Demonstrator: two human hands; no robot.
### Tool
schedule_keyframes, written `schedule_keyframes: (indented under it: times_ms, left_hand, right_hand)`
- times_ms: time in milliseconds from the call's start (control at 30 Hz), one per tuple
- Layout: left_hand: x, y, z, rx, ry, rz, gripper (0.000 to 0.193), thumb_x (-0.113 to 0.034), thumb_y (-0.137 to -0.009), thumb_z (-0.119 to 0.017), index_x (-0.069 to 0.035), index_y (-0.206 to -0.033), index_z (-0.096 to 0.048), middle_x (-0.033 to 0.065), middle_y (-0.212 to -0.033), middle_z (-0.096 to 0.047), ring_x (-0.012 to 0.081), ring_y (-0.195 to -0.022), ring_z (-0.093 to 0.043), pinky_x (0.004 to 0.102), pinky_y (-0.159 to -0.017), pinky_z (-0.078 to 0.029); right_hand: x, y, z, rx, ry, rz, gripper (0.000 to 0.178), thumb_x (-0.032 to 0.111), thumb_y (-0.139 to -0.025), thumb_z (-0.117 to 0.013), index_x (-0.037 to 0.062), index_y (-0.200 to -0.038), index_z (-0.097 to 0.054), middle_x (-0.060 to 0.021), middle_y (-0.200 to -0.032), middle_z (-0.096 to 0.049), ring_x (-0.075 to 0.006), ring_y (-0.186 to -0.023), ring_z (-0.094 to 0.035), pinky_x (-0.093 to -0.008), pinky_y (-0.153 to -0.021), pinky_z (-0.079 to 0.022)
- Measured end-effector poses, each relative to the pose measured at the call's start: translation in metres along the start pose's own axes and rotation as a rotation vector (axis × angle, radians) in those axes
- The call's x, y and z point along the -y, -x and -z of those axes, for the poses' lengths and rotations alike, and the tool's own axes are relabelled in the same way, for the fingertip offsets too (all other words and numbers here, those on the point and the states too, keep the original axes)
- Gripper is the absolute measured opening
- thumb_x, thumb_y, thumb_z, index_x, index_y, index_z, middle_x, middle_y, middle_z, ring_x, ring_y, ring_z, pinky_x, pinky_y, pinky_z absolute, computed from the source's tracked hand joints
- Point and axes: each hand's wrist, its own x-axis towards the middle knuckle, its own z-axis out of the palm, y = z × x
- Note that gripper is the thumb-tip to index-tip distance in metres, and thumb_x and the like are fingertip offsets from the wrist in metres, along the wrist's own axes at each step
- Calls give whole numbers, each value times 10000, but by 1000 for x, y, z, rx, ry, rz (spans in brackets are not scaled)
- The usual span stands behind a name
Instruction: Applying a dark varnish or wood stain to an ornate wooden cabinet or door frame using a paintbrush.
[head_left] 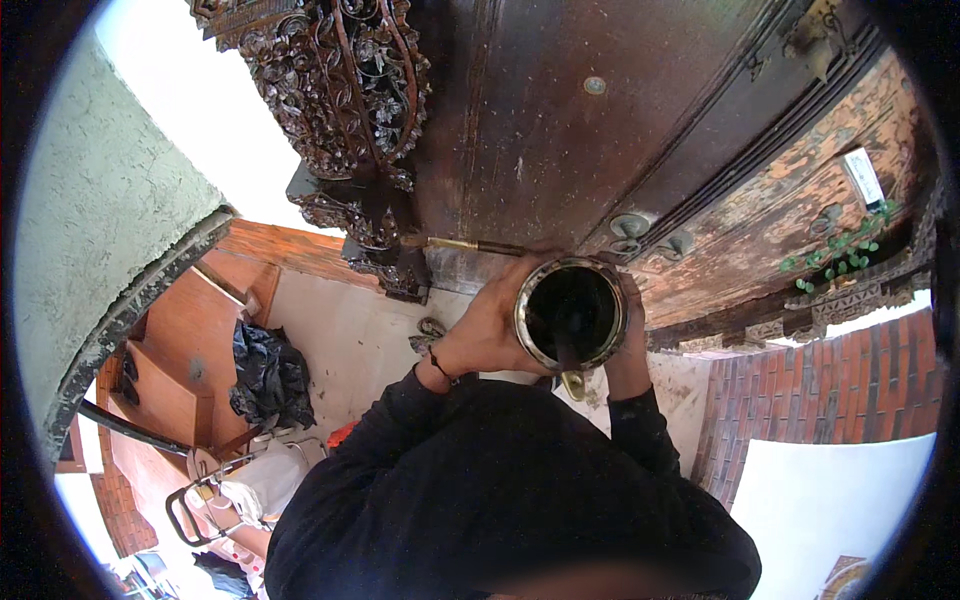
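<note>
A round metal can [522,318] with a dark inside stands between my two hands in front of my chest. A yellowish tab [573,386] shows at its near rim. My right hand [632,335] is closed against the can's right side, its fingers partly hidden. My left hand [492,318] is closed beside the can's left side. From its fingertips a paintbrush [478,245] points left, with a dark handle and a gold-coloured ferrule. The bristle end lies at the dark carved wood [375,225]; whether it touches cannot be made out.
A large dark wooden panel [545,130] with metal ring pulls [630,228] rises ahead. Worn, paler wood [740,190] and a small green plant [845,258] are to the right. At left lie a black plastic bag [270,375], orange-brown boards [180,350] and a metal-framed item [190,505].
</note>
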Motion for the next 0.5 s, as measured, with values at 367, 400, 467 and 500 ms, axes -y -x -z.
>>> schedule_keyframes:
  times_ms: [367,400,467,500]
  left_hand:
    - [6,-4,-11,51,136,-28,1180,-398,-599,-1063,-44,-1580,-510,187,-1565,-575,377,-1472,-551,468,-1255,-412]
    - [4,-4,-13,46,136,-21,1180,-398,-599,-1063,-44,-1580,-510,187,-1565,-575,377,-1472,-551,468,-1255,-412]
    - [-2,-7,-17,75,92,-45,1164,-370,-610,-1062,-55,-1584,-509,185,-1566,-578,378,-1469,-552,469,-1254,-415]
    - [-6,-9,-17,80,122,-16,1146,-362,-619,-1059,-61,-1580,-514,181,-1568,-580,370,-1464,-559,471,-1245,-426]
  right_hand:
    - [22,-14,-2,-85,365,398,162,160,-1114,-692,20,-1151,-766,-37,-1004,-789,-90,-854,-700,-276,-714,-562]
    - [26,-15,-5,-133,501,458,165,171,-1116,-692,23,-1130,-763,-31,-993,-784,-86,-856,-689,-276,-718,-550]
    - [43,-13,-11,-204,784,552,204,198,-1119,-686,18,-1189,-752,-76,-1091,-790,-120,-955,-716,-299,-806,-594]
    - [49,-19,-12,-240,716,712,227,209,-1125,-670,19,-1230,-739,-110,-1148,-783,-150,-1011,-725,-320,-853,-612]
